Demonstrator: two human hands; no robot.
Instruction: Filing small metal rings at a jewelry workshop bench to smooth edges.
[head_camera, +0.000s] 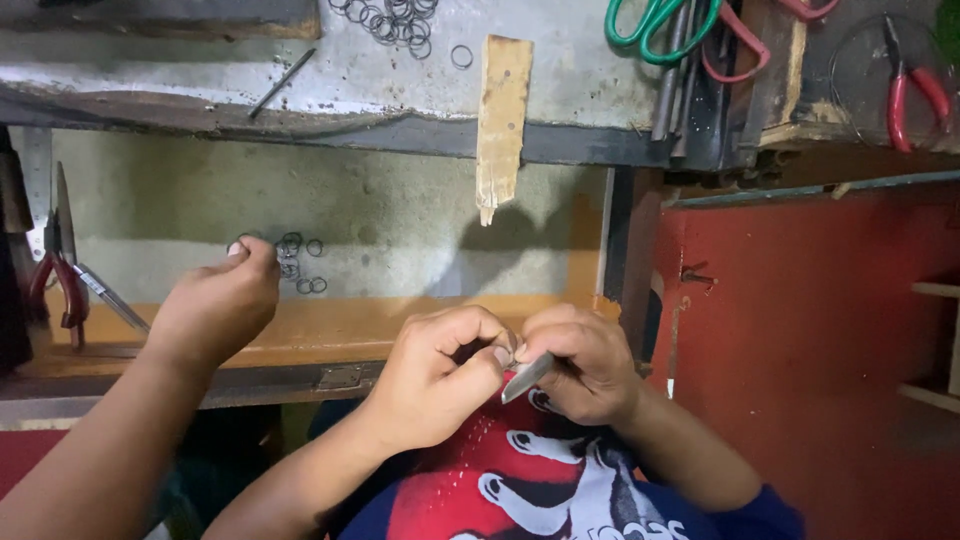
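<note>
My left hand (440, 372) and my right hand (592, 362) meet in front of my chest, over a red and blue printed shirt (530, 480). The left thumb and fingers pinch something very small, probably a metal ring, mostly hidden by the fingers. In my right hand is a small flat metal tool (527, 377), its tip pointing at the left fingertips. Another person's hand (222, 300) reaches in from the lower left and touches a small heap of metal rings (300, 262) on the lower grey shelf.
A wooden peg (503, 120) juts from the worn bench top (560, 80). Many more rings (395, 20) and a thin rod (283, 83) lie there. Green scissors (655, 25) and red pliers (910, 95) are at the right, red-handled pliers (60, 285) at the left.
</note>
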